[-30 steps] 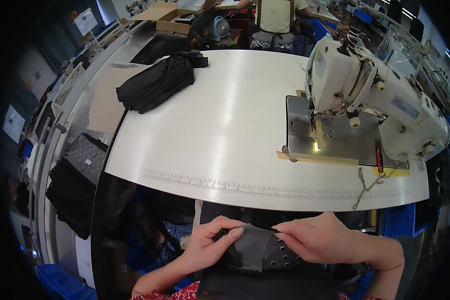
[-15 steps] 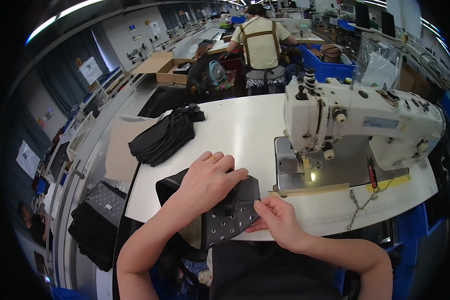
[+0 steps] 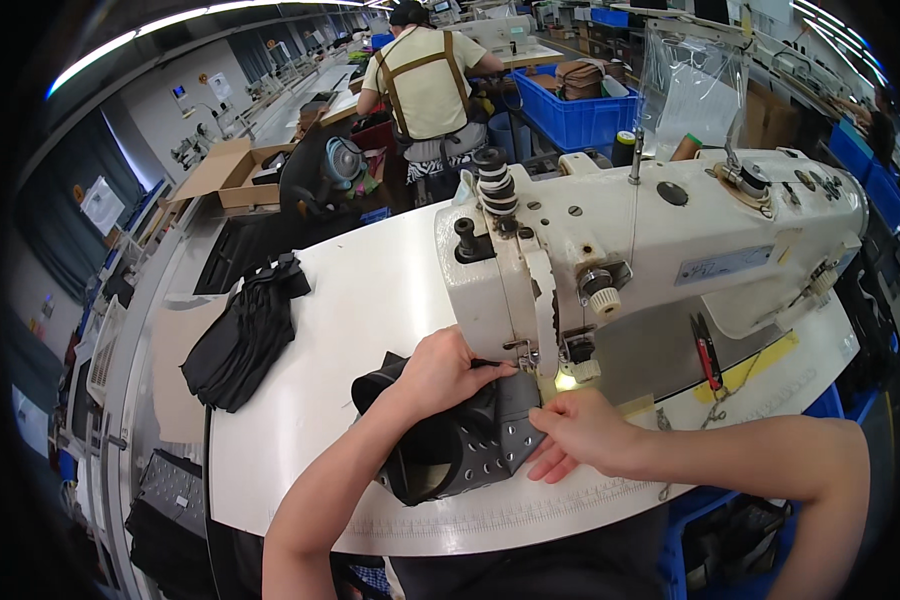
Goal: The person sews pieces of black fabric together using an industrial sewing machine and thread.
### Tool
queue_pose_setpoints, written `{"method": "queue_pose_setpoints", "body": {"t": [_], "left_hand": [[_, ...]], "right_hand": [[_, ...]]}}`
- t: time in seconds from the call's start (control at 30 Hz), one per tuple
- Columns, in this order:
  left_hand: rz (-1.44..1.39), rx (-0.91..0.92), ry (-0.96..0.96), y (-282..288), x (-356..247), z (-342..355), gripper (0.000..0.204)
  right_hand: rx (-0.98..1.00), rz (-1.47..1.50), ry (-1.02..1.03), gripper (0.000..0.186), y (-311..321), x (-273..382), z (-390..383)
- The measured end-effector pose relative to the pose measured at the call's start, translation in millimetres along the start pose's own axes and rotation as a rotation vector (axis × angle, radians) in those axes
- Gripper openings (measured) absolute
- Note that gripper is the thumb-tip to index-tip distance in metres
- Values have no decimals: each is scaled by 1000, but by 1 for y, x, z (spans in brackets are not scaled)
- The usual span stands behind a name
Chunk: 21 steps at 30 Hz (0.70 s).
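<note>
A black fabric piece with rows of metal eyelets [image 3: 475, 455] lies on the white table, its far edge up by the needle area of the white sewing machine [image 3: 610, 225]. My left hand [image 3: 448, 375] pinches that far edge just left of the presser foot. At the piece's right edge, my right hand [image 3: 580, 430] grips a corner between thumb and forefinger, its other fingers partly extended beneath. A small lamp lights the spot beside the needle. Whether the fabric lies under the foot is hidden by the machine head.
A bundle of black fabric strips [image 3: 245, 335] rests on the table's left side, partly over brown card. Red-handled snips [image 3: 707, 355] and a thin chain lie right of the needle. More eyeleted black pieces [image 3: 165, 510] are stacked at lower left. A person [image 3: 425, 85] sits ahead, near a blue crate [image 3: 575, 110].
Both hands have carried the eyeleted fabric piece rightward, from the table's front edge to the machine's needle. The view has shifted closer to the machine.
</note>
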<state>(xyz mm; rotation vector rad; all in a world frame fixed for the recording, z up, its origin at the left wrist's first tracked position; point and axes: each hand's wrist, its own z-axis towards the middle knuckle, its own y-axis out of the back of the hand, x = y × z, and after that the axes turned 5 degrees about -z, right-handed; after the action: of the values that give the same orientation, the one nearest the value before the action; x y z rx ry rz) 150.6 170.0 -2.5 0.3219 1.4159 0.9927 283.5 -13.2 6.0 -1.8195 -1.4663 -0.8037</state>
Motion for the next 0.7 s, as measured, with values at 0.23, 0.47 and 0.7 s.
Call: {"method": "queue_pose_setpoints", "body": {"t": [0.23,0.47,0.7], "left_hand": [[-117,23,-22,5,5,11,39],[-191,12,118,2,6,14,38],[-210,13,105,-1,16,18,26]], "right_hand": [[63,-347,-157,39,12,21,8],[65,-396,-175,40,16,22,10],[68,-388,-136,38,17,22,10]]}}
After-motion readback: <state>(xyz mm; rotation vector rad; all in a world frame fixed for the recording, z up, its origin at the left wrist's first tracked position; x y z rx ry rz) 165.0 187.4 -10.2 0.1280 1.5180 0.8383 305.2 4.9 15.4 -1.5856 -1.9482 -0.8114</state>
